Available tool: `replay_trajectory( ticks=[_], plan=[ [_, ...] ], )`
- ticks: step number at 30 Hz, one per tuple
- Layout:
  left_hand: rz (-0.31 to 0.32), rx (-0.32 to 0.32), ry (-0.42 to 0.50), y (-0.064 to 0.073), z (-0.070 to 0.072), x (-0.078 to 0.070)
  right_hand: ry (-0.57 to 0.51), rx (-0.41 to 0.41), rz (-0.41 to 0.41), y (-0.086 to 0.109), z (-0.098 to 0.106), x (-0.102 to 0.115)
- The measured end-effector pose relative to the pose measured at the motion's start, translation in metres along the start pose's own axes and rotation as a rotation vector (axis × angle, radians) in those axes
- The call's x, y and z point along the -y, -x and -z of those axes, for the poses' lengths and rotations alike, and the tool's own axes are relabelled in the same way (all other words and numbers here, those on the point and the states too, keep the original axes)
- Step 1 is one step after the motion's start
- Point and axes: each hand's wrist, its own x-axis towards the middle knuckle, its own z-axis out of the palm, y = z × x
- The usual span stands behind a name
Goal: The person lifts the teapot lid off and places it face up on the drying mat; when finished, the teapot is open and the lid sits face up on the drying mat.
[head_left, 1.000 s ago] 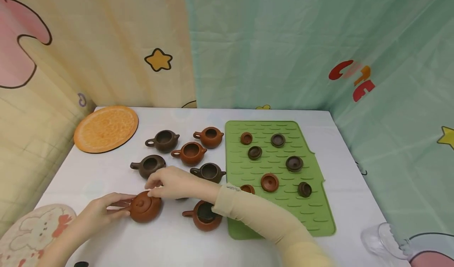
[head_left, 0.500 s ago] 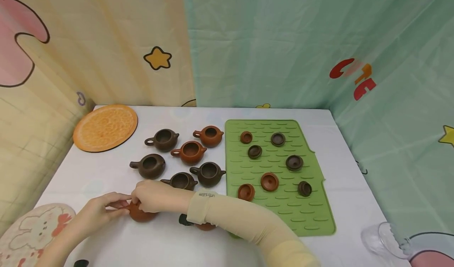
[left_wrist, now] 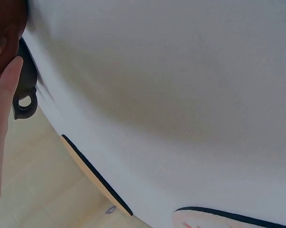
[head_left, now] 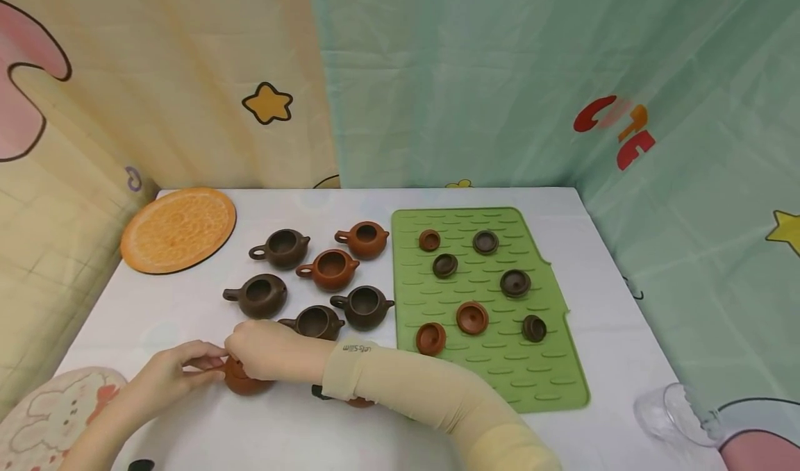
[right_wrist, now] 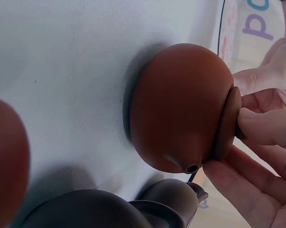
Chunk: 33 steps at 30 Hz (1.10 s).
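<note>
My left hand (head_left: 169,377) pinches the handle (left_wrist: 11,50) of a reddish-brown clay teapot (head_left: 246,386) at the front left of the table. Bent over its top is my right hand (head_left: 265,351), which covers most of the pot in the head view. A matching lid (right_wrist: 230,121) sits on the teapot's mouth in the right wrist view. The right thumb presses by the lid's knob, and a fingertip lies at the rim above the spout (right_wrist: 191,167). The teapot stands upright on the white cloth.
Behind stand several lidless teapots, dark brown (head_left: 255,296) and reddish (head_left: 329,269). Another reddish pot (head_left: 360,402) lies mostly under the right sleeve. Several loose lids (head_left: 471,318) rest on a green mat (head_left: 537,387). Round mats (head_left: 179,231) and a clear cup (head_left: 665,412) sit near the edges.
My right hand has come left and forward, from the teapot's right edge to over its lid. The left hand keeps its hold on the handle. The head view has shifted slightly.
</note>
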Motion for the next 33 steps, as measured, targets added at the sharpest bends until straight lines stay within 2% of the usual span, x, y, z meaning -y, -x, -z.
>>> replay_trajectory(
  ticks=[5,8,13,17,23,27,30,33],
  plan=[
    [0.01,-0.006,0.005,0.001,0.0,0.001,-0.183,-0.043,-0.046,0.007,0.009,-0.007],
    [0.01,-0.009,-0.001,0.002,0.0,0.001,-0.324,-0.07,-0.078,0.021,0.023,-0.017],
    [-0.012,-0.027,-0.01,0.003,0.0,0.0,-0.659,-0.12,-0.144,0.066,0.042,-0.051],
    [-0.012,-0.024,-0.001,0.002,-0.001,-0.001,-0.936,-0.165,-0.199,0.115,0.043,-0.091],
    [0.004,-0.002,-0.013,-0.001,-0.002,-0.002,-1.35,-0.25,-0.344,0.2,0.022,-0.15],
    [0.002,0.0,-0.021,-0.003,-0.002,-0.002,-1.59,-0.329,-0.373,0.25,-0.003,-0.179],
    [-0.005,-0.004,-0.017,-0.003,-0.002,-0.002,-1.717,-0.348,-0.355,0.279,-0.023,-0.192],
    [-0.011,-0.016,-0.006,-0.001,-0.002,-0.001,-1.781,-0.333,-0.355,0.298,-0.041,-0.199]
  ],
)
